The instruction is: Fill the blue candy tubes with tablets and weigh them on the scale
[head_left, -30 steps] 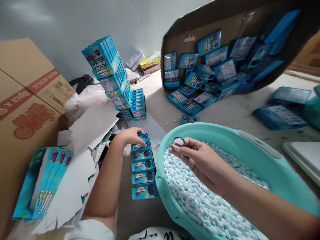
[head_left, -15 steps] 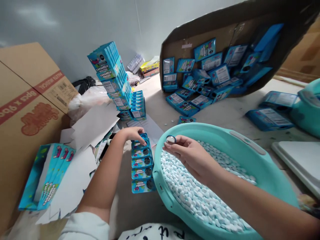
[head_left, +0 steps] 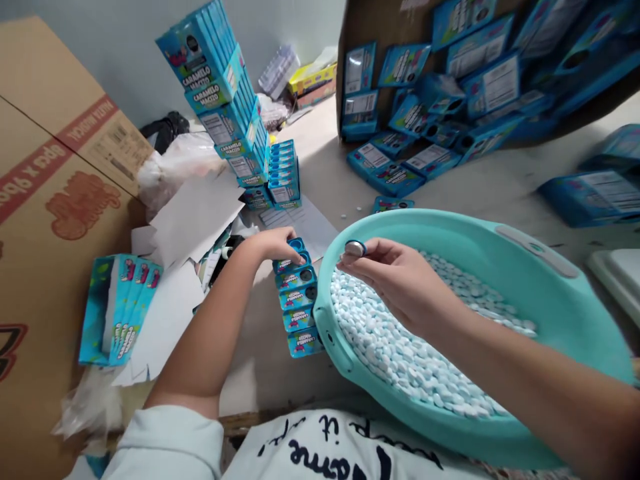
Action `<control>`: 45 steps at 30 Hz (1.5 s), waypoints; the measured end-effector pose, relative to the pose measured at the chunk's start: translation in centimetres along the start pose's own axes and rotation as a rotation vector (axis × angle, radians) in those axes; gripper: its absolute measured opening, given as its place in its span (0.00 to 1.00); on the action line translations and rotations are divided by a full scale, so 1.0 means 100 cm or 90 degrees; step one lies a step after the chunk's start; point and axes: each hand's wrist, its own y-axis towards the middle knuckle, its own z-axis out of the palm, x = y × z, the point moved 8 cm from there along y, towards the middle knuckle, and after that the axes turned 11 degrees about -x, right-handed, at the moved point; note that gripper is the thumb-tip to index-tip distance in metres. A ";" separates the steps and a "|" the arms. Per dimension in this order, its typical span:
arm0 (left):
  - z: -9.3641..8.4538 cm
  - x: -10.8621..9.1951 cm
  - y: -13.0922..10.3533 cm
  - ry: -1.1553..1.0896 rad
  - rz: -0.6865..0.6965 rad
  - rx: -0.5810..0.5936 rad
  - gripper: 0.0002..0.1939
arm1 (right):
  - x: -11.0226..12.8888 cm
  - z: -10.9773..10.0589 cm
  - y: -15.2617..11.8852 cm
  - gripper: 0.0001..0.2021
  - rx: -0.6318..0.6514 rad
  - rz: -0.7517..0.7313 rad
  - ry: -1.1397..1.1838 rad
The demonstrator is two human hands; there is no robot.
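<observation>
My left hand (head_left: pixel 277 245) curls over the far end of a row of small blue candy boxes (head_left: pixel 299 298) marked "Caramelo Macizo", its thumb and fingers on the farthest one. Dark round openings show on some of these boxes. Between the thumb and fingers of my right hand (head_left: pixel 393 272) is a small round piece, silvery with a dark blue rim. I cannot tell exactly what it is. This hand is over the near-left part of a turquoise tub (head_left: pixel 450 233), above a heap of small white candies (head_left: pixel 400 347).
Stacked blue boxes (head_left: pixel 220 100) stand at the back left. A tipped carton (head_left: pixel 380 17) spills more boxes at the back right. Paper sheets (head_left: pixel 195 220), an open blue display box (head_left: pixel 95 313) and a large cardboard box (head_left: pixel 45 167) lie along the left.
The view has tilted down and moved closer, so the table things appear shifted. Both hands keep nearly the same pose, the left on the far box, the right with the round piece.
</observation>
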 end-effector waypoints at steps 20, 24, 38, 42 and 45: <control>0.027 -0.053 -0.110 -0.533 0.130 -0.227 0.23 | 0.025 0.024 -0.024 0.11 0.197 -0.505 -0.432; 0.037 -0.052 -0.104 -0.608 0.105 -0.243 0.16 | 0.022 0.028 -0.029 0.11 0.223 -0.601 -0.517; 0.006 -0.006 -0.074 -0.175 -0.066 -0.366 0.18 | 0.036 0.020 -0.026 0.12 0.142 -0.568 -0.519; -0.009 -0.020 -0.051 0.027 -0.015 -0.231 0.46 | 0.034 0.020 -0.027 0.12 0.147 -0.557 -0.532; -0.013 -0.027 -0.028 0.053 0.026 -0.080 0.49 | 0.032 0.021 -0.028 0.13 0.157 -0.567 -0.548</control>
